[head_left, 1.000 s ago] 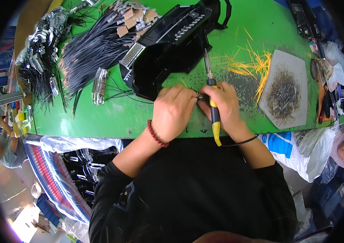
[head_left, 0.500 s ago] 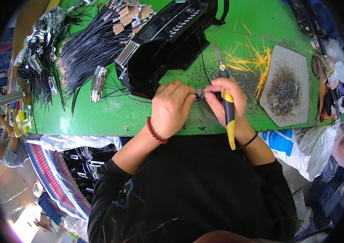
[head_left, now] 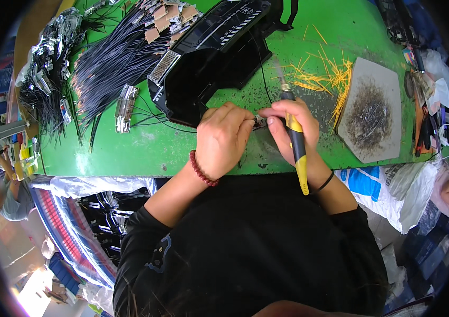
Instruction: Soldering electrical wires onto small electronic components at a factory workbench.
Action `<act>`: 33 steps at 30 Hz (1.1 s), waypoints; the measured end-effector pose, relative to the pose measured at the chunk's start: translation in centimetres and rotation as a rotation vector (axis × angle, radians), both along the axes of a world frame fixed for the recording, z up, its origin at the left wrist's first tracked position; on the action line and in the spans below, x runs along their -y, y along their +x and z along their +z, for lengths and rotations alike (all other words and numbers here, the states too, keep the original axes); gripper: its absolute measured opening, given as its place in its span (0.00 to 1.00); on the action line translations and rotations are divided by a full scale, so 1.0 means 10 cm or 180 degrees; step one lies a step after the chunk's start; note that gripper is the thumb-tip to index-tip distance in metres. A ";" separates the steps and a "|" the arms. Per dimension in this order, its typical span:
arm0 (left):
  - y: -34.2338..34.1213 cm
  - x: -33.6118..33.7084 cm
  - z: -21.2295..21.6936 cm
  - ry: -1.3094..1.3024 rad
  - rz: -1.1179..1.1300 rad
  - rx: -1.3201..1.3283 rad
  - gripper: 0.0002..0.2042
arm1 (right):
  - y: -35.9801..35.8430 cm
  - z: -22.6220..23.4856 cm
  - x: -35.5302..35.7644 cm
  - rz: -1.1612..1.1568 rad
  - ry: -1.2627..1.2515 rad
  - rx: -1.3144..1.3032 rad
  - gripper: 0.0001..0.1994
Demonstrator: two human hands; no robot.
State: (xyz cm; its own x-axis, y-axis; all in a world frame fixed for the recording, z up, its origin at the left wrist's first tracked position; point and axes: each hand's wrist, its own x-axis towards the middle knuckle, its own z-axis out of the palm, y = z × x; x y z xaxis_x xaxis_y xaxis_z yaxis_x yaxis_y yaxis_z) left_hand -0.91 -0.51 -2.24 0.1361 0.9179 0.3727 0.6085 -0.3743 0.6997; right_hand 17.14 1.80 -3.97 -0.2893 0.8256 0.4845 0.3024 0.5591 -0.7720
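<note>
My left hand [head_left: 222, 134] is closed in a pinch, fingertips on a small part [head_left: 259, 122] with thin dark wire; its exact kind is hidden by the fingers. A soldering iron [head_left: 298, 145] with a yellow and black handle rests in my right hand [head_left: 301, 121], its metal tip pointing away from me. Thumb and forefinger of that same hand meet the small part from the right. Just beyond my left hand lies a black plastic shell [head_left: 203, 74], tilted, with a thin black wire running from it.
Bundled black wires [head_left: 111, 74] cover the far left, beside silvery wired parts [head_left: 50, 58]. A metal-cased piece [head_left: 126, 108] lies nearer. To the right are yellow strands [head_left: 317, 79] and a grey, soiled pad [head_left: 359, 145]. A white bag [head_left: 393, 190] hangs past the green table's [head_left: 103, 158] edge.
The right fingertips have shifted slightly upward and inward around the small part, which now shows less. The soldering iron is still held; the whole view has drifted a little.
</note>
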 end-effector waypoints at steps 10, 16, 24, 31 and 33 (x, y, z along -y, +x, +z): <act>0.02 -0.04 0.01 -0.0113 0.0158 0.0064 0.03 | 0.03 -0.01 0.09 -0.0092 0.0056 0.0076 0.12; 0.02 -0.04 0.00 -0.0113 0.0198 0.0061 0.03 | 0.02 -0.03 0.12 -0.0183 0.0089 0.0025 0.13; 0.02 -0.05 0.01 -0.0139 0.0186 0.0078 0.02 | 0.00 0.00 0.11 -0.0236 0.0275 0.0074 0.12; 0.01 -0.05 0.05 -0.0217 0.0160 0.0026 0.02 | 0.00 -0.01 0.09 -0.0202 0.0449 0.0115 0.12; 0.00 -0.04 0.06 -0.0232 0.0158 0.0001 0.02 | 0.00 -0.02 0.09 -0.0219 0.0375 0.0080 0.12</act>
